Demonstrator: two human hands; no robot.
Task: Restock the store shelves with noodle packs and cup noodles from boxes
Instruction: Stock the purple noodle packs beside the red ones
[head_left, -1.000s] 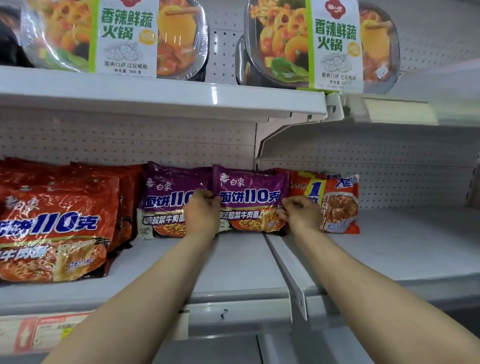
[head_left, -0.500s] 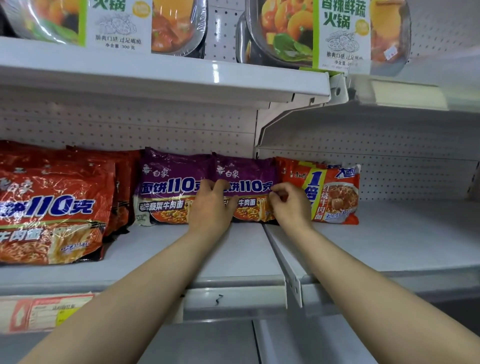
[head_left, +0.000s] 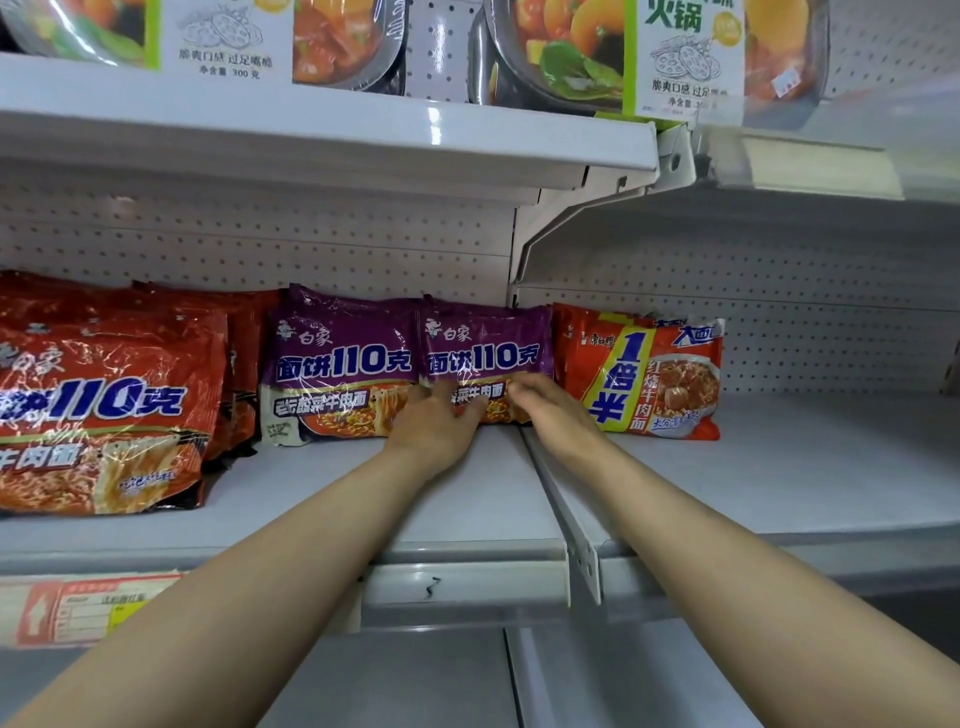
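Note:
Two purple noodle packs stand side by side at the back of the middle shelf (head_left: 467, 499). My left hand (head_left: 439, 421) lies with spread, straight fingers on the lower front of the right purple pack (head_left: 485, 343). My right hand (head_left: 550, 410) touches that pack's lower right corner with straight fingers. The left purple pack (head_left: 337, 364) stands free of both hands. Both forearms reach in from the bottom of the view.
Red noodle packs (head_left: 98, 410) fill the shelf's left side. A red and yellow pack (head_left: 644, 374) stands on the adjoining right shelf (head_left: 779, 478). Hot-pot bowls (head_left: 649, 47) sit on the upper shelf (head_left: 311, 135). A price label (head_left: 78, 608) is on the front rail.
Both hands have let go of the right purple pack's edges and now lie flat against its lower front. The pack stands further back beside the other purple one.

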